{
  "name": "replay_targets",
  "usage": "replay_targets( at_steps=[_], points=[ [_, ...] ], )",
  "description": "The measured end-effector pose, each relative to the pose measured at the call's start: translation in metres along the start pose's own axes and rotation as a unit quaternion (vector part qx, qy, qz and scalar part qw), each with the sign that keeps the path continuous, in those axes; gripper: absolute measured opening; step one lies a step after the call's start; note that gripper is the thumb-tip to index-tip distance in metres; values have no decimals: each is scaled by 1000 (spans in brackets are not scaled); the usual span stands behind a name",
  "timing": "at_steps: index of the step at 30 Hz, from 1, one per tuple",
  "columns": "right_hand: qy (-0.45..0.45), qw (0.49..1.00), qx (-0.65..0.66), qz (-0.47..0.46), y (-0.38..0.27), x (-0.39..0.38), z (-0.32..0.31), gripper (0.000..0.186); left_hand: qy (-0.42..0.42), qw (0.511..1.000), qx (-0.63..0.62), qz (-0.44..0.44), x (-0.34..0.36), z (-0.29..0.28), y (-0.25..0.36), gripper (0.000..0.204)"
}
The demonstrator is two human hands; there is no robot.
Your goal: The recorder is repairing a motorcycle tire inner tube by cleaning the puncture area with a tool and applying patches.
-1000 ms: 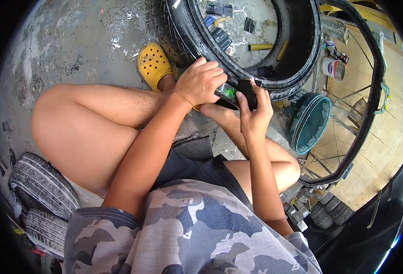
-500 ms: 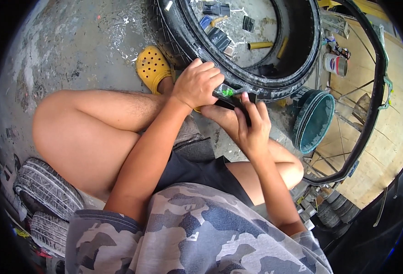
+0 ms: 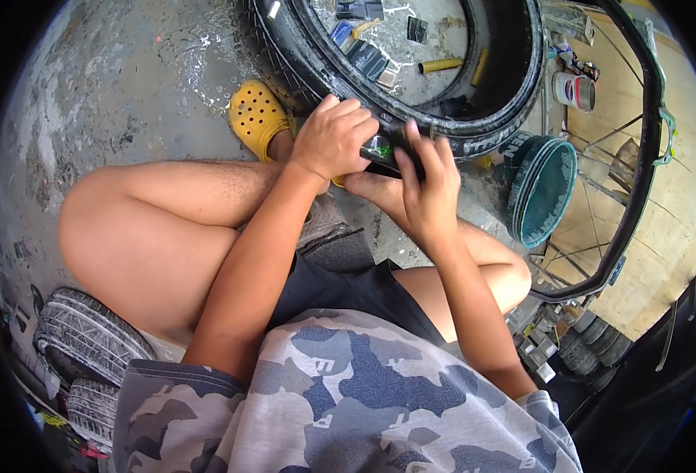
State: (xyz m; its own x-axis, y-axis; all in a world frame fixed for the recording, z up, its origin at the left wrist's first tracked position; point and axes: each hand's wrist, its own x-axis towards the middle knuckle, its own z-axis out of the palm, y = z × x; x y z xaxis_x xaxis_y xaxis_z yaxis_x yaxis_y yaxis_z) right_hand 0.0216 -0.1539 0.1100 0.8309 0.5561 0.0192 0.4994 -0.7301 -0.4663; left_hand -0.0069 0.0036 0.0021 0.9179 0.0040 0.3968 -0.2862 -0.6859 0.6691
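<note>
A large black tire (image 3: 513,87) lies on its side on the floor in front of me. My left hand (image 3: 334,140) is closed over its near edge, knuckles up. Beside the left thumb, a bright green mark (image 3: 380,148) shows on a shiny black surface at that edge. My right hand (image 3: 430,180) is just right of the mark, its fingertips slightly blurred. Its thumb and fingers hold a dark flat piece (image 3: 412,163) against the black surface. The fingers partly hide this piece, so its kind cannot be made out.
Inside the tire ring lie dark pieces (image 3: 367,59) and a yellow-brown tube (image 3: 441,65). On the right are a teal bucket (image 3: 542,193), a small white pail (image 3: 575,91), a black curved frame (image 3: 653,118) and a plywood sheet (image 3: 639,236). More tires (image 3: 92,335) lie behind my left leg.
My right hand has shifted slightly up and left along the tire's edge, with its fingers moving. The left hand keeps its grip. The whole view has shifted a little.
</note>
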Motion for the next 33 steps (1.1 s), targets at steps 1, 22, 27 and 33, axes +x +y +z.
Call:
replay_targets(
  at_steps=[1, 22, 27, 33],
  points=[
    [15, 1000, 10, 0, 5, -17, -4, 37, 0, 1000, 3, 6, 2, 3, 0, 26],
    [-21, 978, 73, 194, 6, 11, -31, 23, -22, 1000, 12, 1, 6, 0, 4, 21],
    [13, 990, -23, 136, -14, 42, 12, 23, -12, 1000, 3, 7, 8, 0, 3, 19],
    [40, 996, -27, 77, -1, 1, 2, 21, -10, 1000, -29, 0, 8, 6, 3, 25]
  ],
)
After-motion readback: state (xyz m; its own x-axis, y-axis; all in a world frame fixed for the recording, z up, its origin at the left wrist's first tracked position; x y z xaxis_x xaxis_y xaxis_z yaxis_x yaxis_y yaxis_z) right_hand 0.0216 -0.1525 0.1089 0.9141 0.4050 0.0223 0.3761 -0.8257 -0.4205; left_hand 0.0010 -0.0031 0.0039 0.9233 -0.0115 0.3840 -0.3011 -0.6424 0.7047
